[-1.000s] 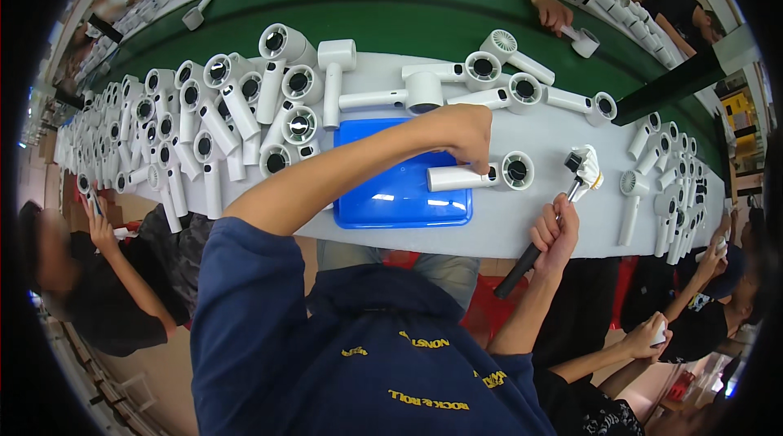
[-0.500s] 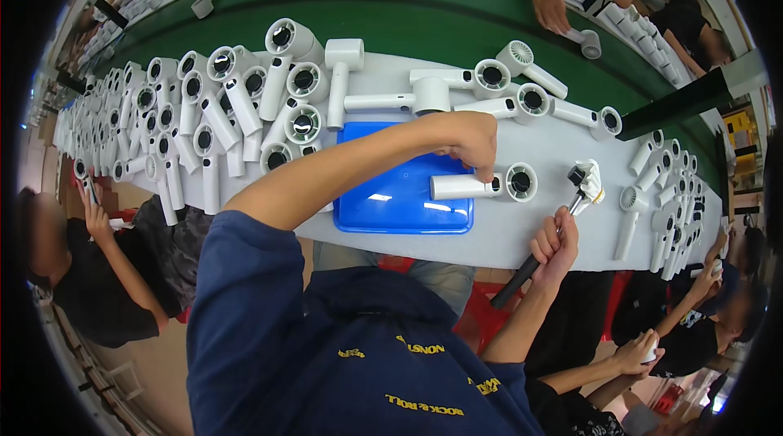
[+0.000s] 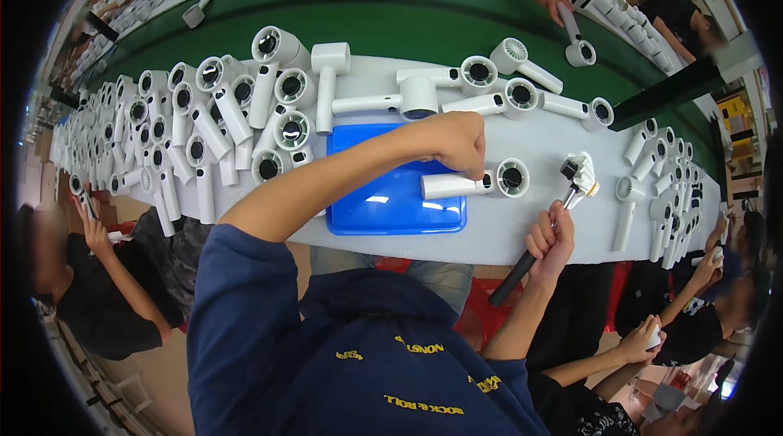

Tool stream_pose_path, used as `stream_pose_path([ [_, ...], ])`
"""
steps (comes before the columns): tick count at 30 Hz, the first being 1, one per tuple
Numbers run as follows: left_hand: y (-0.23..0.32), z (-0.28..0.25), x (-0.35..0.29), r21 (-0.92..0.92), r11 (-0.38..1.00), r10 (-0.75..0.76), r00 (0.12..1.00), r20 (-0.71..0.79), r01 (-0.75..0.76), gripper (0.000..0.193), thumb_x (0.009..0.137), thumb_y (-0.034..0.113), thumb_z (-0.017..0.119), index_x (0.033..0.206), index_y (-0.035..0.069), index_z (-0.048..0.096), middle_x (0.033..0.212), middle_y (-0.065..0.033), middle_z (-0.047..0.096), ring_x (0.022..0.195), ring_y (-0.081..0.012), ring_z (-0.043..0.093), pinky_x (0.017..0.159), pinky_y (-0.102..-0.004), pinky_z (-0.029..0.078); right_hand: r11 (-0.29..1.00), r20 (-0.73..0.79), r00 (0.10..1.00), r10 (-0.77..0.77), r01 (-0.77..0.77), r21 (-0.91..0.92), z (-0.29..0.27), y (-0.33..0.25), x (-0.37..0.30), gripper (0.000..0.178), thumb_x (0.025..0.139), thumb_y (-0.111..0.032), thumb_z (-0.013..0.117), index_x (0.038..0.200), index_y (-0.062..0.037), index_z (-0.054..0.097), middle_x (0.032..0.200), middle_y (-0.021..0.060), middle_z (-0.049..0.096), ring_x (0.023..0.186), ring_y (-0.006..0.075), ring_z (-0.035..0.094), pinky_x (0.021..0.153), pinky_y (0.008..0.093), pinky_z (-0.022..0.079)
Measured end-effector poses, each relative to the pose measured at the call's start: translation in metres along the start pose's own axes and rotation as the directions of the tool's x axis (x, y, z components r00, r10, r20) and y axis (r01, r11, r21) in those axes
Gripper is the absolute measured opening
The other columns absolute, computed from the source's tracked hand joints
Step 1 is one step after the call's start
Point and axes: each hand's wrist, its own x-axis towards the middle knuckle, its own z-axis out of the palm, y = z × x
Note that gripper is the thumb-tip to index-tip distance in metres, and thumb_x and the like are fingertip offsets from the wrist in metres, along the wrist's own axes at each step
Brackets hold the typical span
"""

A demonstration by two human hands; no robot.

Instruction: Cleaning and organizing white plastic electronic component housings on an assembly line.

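Grey table (image 3: 506, 232) spans the frame; blue tray (image 3: 391, 220) lies at centre. Dark-handled tool (image 3: 512, 278), right of centre, sits in the wrapped fingers of the right hand (image 3: 550, 244). White handheld fan (image 3: 449, 186), at centre, overlaps the tray's right edge; curled left hand (image 3: 461, 142) meets its handle, any pinch indiscernible.

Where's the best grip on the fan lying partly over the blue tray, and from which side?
Probably the handle near its left end, from the near side: it is straight, slim and lies crosswise, while the left hand is at the end by the round head.
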Motion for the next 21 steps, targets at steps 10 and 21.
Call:
stream_pose_path([
  [10,-0.004,-0.007,0.004,-0.082,0.992,-0.085,0.991,0.106,0.094,0.02,0.077,0.017,0.08,0.093,0.004,0.08,0.092,-0.0096,0.075,0.086,-0.0185,0.067,0.075,-0.0321,0.053,1.0,0.001,1.0,-0.004,0.004,-0.015,0.004,-0.001,0.0,0.019,0.108,-0.022,0.045,0.096,-0.0079,0.048,0.058,-0.0063,0.027,0.04,0.0017,0.019,0.033,0.0193,0.017],
  [21,-0.002,-0.004,0.004,-0.013,0.999,-0.039,0.997,0.066,0.04,0.018,0.078,0.017,0.079,0.089,0.004,0.079,0.09,-0.0101,0.075,0.083,-0.0195,0.069,0.073,-0.0325,0.054,1.0,0.012,1.0,-0.003,0.003,-0.022,0.004,0.0,0.001,0.02,0.108,-0.022,0.044,0.095,-0.0079,0.048,0.059,-0.0066,0.027,0.041,0.0014,0.018,0.033,0.0192,0.017],
])
